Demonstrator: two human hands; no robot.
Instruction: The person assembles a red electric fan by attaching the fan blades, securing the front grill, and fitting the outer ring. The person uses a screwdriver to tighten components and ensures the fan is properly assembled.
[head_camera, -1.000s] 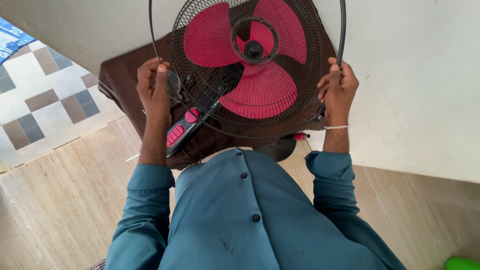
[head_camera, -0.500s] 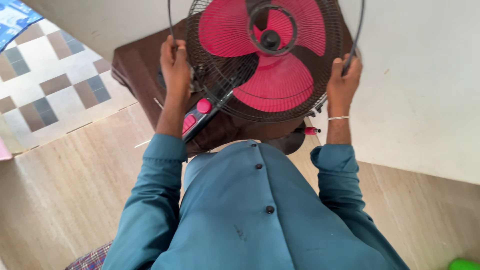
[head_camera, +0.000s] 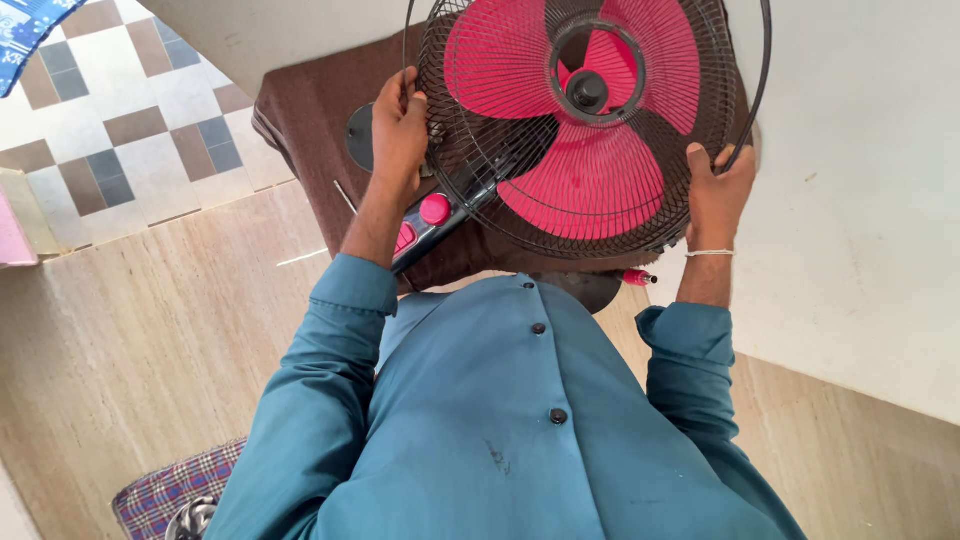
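Holding a thin black ring (head_camera: 762, 95) around the fan's wire guard (head_camera: 520, 215), the person works with both hands at once. The left hand (head_camera: 400, 125) is closed on the ring at the guard's left edge, fingers curled over the wire; the right hand (head_camera: 722, 185) is closed on the ring at the lower right edge, thumb pressed on the rim. The ring stands a little wider than the guard on the right and top, so it does not look seated all the way round.

The fan lies face up on a brown cloth (head_camera: 300, 110) spread over the counter (head_camera: 860, 200), with its pink blades (head_camera: 580, 185) and black hub (head_camera: 587, 90) showing through the wire. Its stem with the pink knob (head_camera: 435, 209) and pink buttons runs down toward the person's teal shirt (head_camera: 500, 420). A small pink-handled tool (head_camera: 635, 277) lies at the counter's edge, just below the guard, and a dark round piece (head_camera: 360, 138) sits on the cloth beside the left hand.

The step in hand looks like fitting the ring around the guard's rim. By my judgement, the next move calls for both grips to press the ring evenly onto the rim, working round the edge so neither side springs free, while the fan stays steady on the cloth. Whether the ring has a clip or screw joint cannot be told from here.
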